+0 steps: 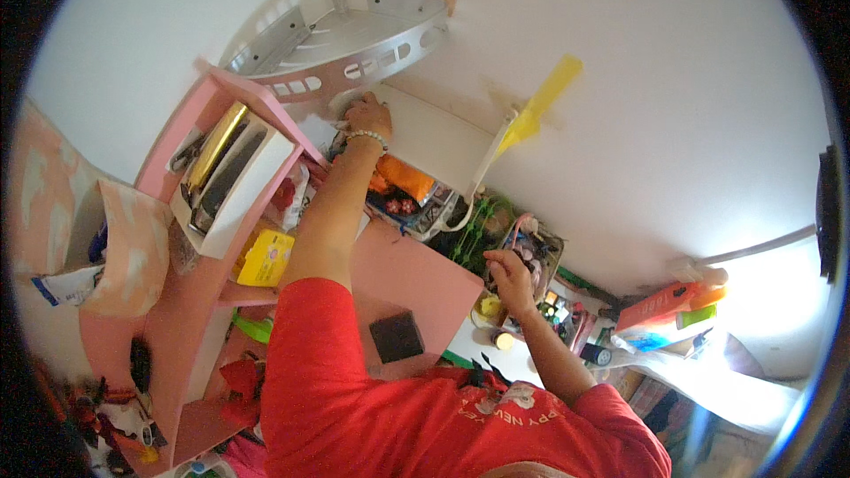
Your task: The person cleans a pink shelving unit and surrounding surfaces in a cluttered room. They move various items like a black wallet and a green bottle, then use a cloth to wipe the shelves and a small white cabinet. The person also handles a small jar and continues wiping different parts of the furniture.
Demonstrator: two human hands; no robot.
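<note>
My left hand [368, 117], with a beaded bracelet [366, 138] at the wrist, reaches under the silver corner shelf [372, 26]. It lies at the left end of a white shelf board [438, 133]; whether its fingers grip anything is hidden. Below that board, an orange packet [406, 178] and small items fill a compartment. My right hand [511, 281] is raised with curled fingers in front of a container of small items [548, 249]. I cannot tell whether something is inside those fingers. Green artificial-looking vines [485, 222] hang beside it.
A pink shelf unit [262, 96] on the left holds a white box [255, 186] and a yellow packet [264, 257]. On the pink tabletop [425, 272] lies a dark square object [396, 336]. A yellow strip [541, 103] juts from the board's edge. A red bag [651, 312] stands right.
</note>
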